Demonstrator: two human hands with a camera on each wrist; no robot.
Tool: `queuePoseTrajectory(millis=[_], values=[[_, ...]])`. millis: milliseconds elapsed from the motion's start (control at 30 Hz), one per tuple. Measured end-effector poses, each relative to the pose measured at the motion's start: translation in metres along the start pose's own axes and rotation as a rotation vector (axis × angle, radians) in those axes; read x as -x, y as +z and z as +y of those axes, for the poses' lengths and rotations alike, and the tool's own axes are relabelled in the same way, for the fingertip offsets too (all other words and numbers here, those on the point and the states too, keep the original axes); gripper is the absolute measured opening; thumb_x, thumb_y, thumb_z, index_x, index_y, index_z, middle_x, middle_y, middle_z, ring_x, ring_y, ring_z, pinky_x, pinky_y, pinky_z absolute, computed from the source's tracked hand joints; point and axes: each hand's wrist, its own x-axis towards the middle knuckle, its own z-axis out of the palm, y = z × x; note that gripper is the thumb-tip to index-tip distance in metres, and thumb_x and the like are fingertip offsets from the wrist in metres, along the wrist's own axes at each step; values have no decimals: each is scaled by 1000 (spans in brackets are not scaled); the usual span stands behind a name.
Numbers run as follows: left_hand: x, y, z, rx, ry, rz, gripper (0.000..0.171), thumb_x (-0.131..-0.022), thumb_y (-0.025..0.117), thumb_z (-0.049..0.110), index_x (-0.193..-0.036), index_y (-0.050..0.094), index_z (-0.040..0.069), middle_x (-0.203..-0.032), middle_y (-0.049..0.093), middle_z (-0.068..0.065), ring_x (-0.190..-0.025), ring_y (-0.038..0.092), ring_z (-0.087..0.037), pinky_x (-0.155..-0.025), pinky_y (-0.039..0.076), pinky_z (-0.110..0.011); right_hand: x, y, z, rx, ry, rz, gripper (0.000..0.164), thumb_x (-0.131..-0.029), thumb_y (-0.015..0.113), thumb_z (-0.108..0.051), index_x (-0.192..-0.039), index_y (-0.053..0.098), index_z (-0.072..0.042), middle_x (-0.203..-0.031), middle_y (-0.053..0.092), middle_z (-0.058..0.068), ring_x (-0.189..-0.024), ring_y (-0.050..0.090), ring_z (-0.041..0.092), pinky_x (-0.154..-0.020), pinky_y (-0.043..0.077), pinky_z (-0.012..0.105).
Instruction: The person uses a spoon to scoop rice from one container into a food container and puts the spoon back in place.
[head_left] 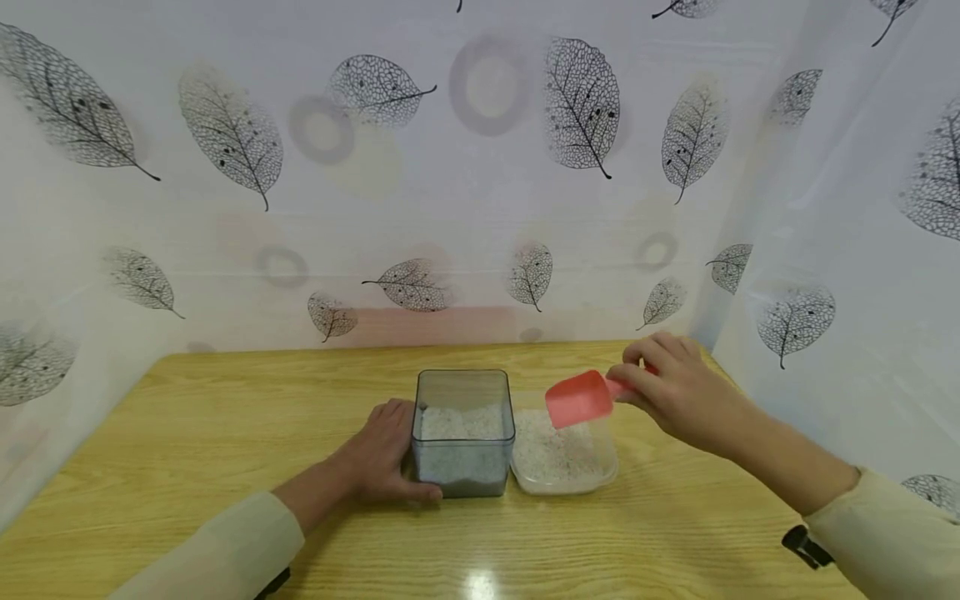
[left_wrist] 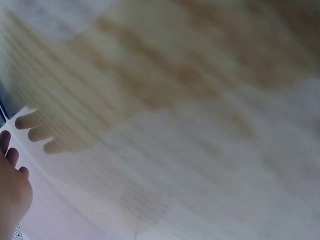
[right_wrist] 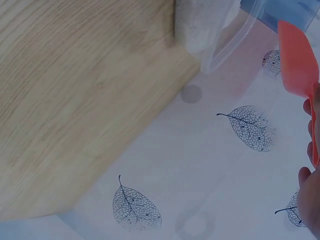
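A clear grey square container, partly filled with white grains, stands upright on the table. My left hand rests against its left side, the thumb lying along the lower front; in the left wrist view that hand shows at the left edge. Close on the container's right is a low clear plastic tub holding similar whitish grains. Above the tub's back right my right hand grips the handle of a red scoop. The scoop's bowl is tilted and shows no grains inside.
The wood-grain table reaches back to a pale curtain printed with dark leaves, which also hangs along both sides. A dark strap piece is at my right sleeve.
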Motion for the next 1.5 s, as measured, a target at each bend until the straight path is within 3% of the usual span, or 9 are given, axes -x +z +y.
queuePoseTrajectory(millis=[333,533,733,900,1033,1500], values=[[0,0,0,-1,-4,-7,119,-68,63,86,-148,34,2,-138,49,-13,-129,43,-28,-114,31,-50,-32,-4,-4,9,46,59,48,-108,36,-43,-101,70,-9,-94,57,7,-83,46,27,-71,34,42],[0,-1,0,10,-3,-10,119,-69,65,84,-148,34,2,-139,48,-13,-130,42,-29,-115,30,-51,-55,1,-14,-21,27,76,46,-107,35,-42,-101,70,-12,-94,55,6,-84,44,25,-73,32,43],[0,0,-2,21,-11,-17,120,-69,64,85,-150,32,3,-141,47,-12,-130,41,-27,-115,29,-50,-78,6,-25,-43,-12,-3,45,-106,36,-43,-104,69,-13,-95,55,6,-86,45,25,-73,32,40],[-1,1,-2,31,-14,-23,119,-69,63,85,-150,32,5,-141,47,-10,-131,41,-26,-116,28,-49,-93,10,-36,-14,-40,-113,21,-96,62,-35,-102,68,-16,-97,54,2,-90,46,24,-77,34,39],[-1,1,-2,37,-18,-27,119,-68,63,86,-149,34,5,-141,48,-11,-131,41,-26,-116,28,-49,-103,13,-45,40,-73,-192,19,-86,76,-30,-99,68,-18,-98,53,1,-91,44,22,-79,34,38],[-1,1,-2,15,-19,-17,118,-68,62,87,-147,36,4,-140,49,-11,-130,43,-27,-115,30,-50,-120,32,-64,183,-167,-299,17,-88,72,-38,-90,67,-22,-92,45,-2,-86,34,18,-80,26,38]])
